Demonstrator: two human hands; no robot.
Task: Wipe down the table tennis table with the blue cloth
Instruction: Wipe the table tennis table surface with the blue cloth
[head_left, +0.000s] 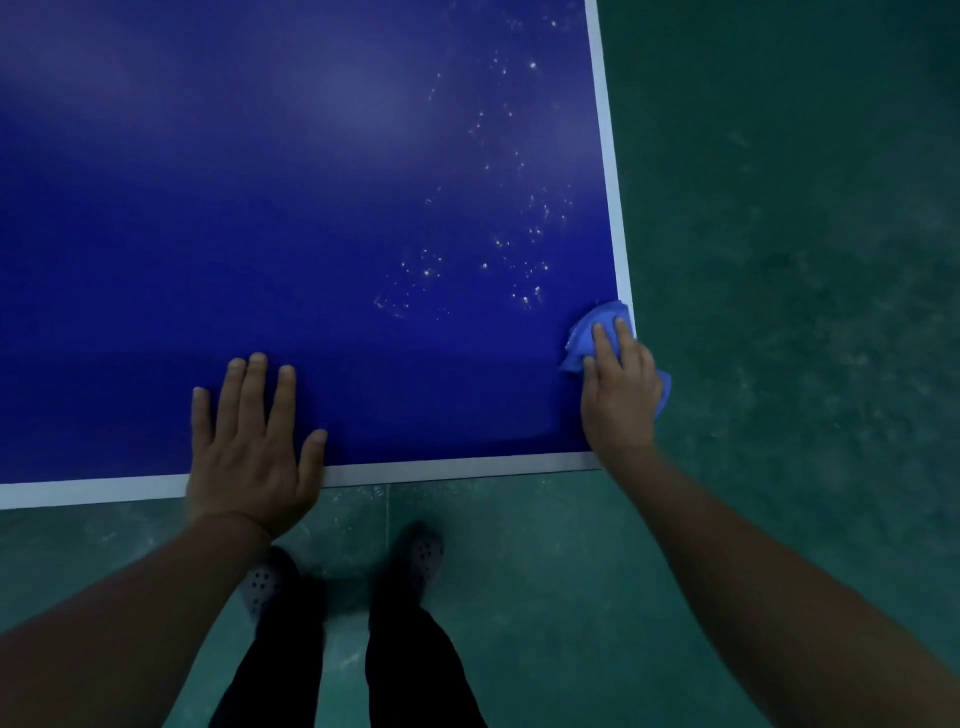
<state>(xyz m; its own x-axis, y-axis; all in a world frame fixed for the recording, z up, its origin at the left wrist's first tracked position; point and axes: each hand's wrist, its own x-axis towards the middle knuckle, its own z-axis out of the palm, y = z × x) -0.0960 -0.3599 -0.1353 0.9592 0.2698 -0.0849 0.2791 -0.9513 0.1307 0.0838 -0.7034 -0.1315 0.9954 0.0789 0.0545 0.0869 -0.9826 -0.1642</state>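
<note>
The dark blue table tennis table (260, 234) fills the upper left of the view, with white lines along its near and right edges. Small white droplets or specks (498, 244) are scattered over its right part. My left hand (249, 441) lies flat on the table near the front edge, fingers spread. My right hand (618, 389) presses the crumpled blue cloth (592, 332) onto the table's near right corner, fingers straight on top of it. Part of the cloth pokes out past the right edge under my hand.
Green floor (805, 260) surrounds the table on the right and in front. My legs in dark trousers and perforated clogs (260, 582) stand just before the table's near edge.
</note>
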